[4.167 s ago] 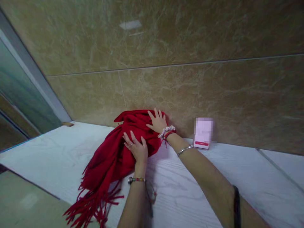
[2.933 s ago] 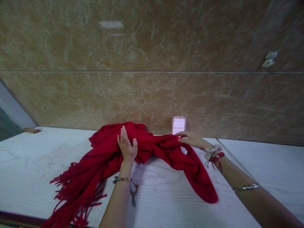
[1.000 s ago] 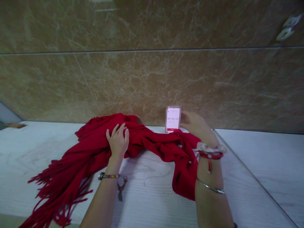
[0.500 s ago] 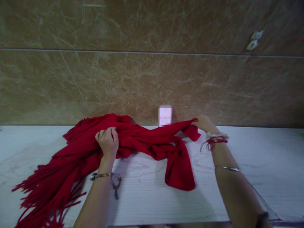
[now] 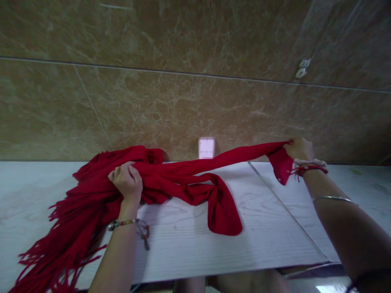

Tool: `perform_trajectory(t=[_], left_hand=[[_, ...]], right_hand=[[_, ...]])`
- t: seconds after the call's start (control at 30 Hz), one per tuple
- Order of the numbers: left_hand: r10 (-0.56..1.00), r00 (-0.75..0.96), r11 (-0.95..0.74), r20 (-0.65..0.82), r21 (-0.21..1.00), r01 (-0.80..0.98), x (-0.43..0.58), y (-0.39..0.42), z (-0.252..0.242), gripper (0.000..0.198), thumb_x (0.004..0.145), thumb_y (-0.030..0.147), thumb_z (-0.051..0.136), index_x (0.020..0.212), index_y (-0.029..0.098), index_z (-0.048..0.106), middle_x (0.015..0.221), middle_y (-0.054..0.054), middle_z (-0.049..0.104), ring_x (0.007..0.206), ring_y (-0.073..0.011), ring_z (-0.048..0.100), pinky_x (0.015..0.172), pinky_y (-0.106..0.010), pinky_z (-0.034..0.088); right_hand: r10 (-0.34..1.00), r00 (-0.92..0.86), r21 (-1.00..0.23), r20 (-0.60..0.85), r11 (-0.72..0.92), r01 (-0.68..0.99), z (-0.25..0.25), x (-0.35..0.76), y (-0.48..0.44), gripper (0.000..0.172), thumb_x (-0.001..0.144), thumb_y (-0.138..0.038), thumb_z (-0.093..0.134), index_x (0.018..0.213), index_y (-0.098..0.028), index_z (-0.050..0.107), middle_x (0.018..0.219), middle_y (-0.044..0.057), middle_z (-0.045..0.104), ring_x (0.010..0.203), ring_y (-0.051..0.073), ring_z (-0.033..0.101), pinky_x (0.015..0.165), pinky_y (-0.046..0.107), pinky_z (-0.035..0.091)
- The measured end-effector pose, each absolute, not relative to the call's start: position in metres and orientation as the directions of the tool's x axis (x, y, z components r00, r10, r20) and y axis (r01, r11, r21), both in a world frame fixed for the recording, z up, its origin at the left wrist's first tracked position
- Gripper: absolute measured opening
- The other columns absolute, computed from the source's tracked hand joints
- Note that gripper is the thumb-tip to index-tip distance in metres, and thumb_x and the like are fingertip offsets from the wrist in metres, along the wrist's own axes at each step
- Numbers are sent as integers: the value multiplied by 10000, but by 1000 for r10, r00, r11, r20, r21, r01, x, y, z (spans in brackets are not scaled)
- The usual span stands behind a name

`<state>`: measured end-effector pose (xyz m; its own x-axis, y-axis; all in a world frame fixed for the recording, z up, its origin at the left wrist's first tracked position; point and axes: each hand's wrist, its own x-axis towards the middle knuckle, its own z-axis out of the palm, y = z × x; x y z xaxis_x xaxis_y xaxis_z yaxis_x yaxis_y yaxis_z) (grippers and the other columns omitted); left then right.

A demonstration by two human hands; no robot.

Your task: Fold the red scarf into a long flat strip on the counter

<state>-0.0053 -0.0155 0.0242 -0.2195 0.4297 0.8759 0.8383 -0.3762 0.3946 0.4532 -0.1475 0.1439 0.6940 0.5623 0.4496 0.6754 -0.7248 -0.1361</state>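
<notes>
A red fringed scarf lies across a white wood-grain table. My left hand is closed in a fist around a bunch of the scarf near its middle. My right hand is closed on one edge of the scarf far to the right, near the wall, and a band of cloth is stretched taut between the two hands. A loose fold hangs down towards me. The fringe spreads over the table's left front.
A phone leans upright against the brown marble wall behind the scarf. A seam runs between two tabletops on the right. The table's front edge is close to me. A small white fitting sits on the wall.
My right hand has pulled the scarf's edge further right and stretched it out. My left hand stays clenched on the bunched cloth and has shifted slightly left.
</notes>
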Motion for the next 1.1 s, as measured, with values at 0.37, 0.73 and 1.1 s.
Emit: perform_trajectory(t=[0.37, 0.73, 1.1], left_hand=[[467, -259, -364, 845, 450, 815, 6, -22, 32, 299, 807, 230, 289, 822, 147, 575, 717, -99, 594, 679, -210, 507, 748, -365, 312], [501, -357, -540, 788, 607, 583, -9, -22, 85, 201, 782, 173, 332, 677, 181, 502, 554, 10, 493, 569, -139, 494, 614, -273, 379], [391, -476, -499, 788, 616, 610, -66, 40, 360, 348, 905, 198, 277, 667, 153, 527, 739, 2, 605, 899, -133, 582, 775, -304, 419]], right_hand=[[933, -331, -253, 138, 357, 899, 65, 281, -118, 510, 771, -316, 553, 1236, -132, 453, 1241, 118, 504, 1125, 172, 460, 958, 281, 337], [931, -310, -198, 195, 347, 917, 91, 198, -85, 235, 737, -114, 482, 909, -153, 639, 873, 70, 666, 817, 179, 598, 711, 263, 435], [764, -15, -548, 645, 475, 688, 263, 124, 20, 241, 708, -116, 501, 911, -117, 630, 863, 45, 643, 848, 165, 573, 796, 308, 420]])
